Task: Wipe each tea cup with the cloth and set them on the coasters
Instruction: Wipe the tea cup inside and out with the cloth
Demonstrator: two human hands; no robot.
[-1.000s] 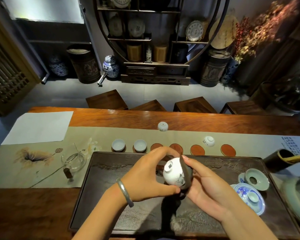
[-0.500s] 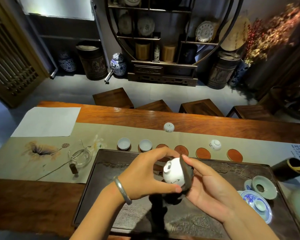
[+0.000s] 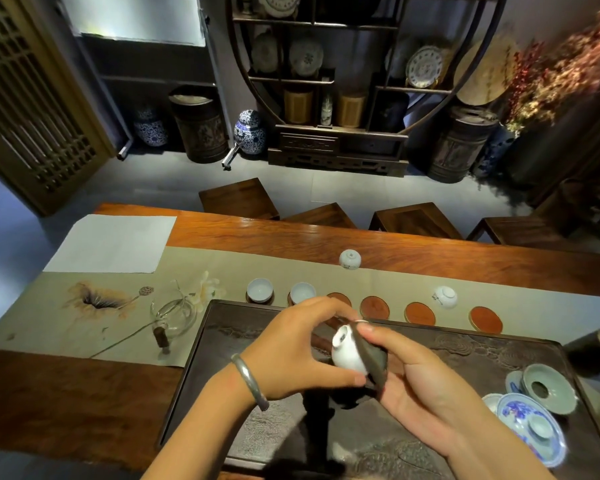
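Over the dark tea tray (image 3: 499, 348), my left hand (image 3: 291, 348) grips a small white tea cup (image 3: 345, 353) tipped on its side. My right hand (image 3: 420, 382) presses a dark cloth (image 3: 373, 358) against the cup's mouth side. Beyond the tray runs a row of round red-brown coasters (image 3: 374, 306). The two leftmost carry upright cups (image 3: 260, 289) (image 3: 302, 292). Two more white cups lie upside down on the runner: one at the far side (image 3: 350, 259), one between coasters at the right (image 3: 445, 296).
A glass pitcher (image 3: 174, 317) stands left of the tray. At the tray's right end are a blue-patterned lidded bowl (image 3: 530, 427) and a celadon strainer (image 3: 548, 388). A dark tube (image 3: 593, 351) lies at far right. Stools stand beyond the table's far edge.
The view has shifted slightly. The cup has tilted in my left hand and the cloth has slid lower across it. Everything on the table is where it was.
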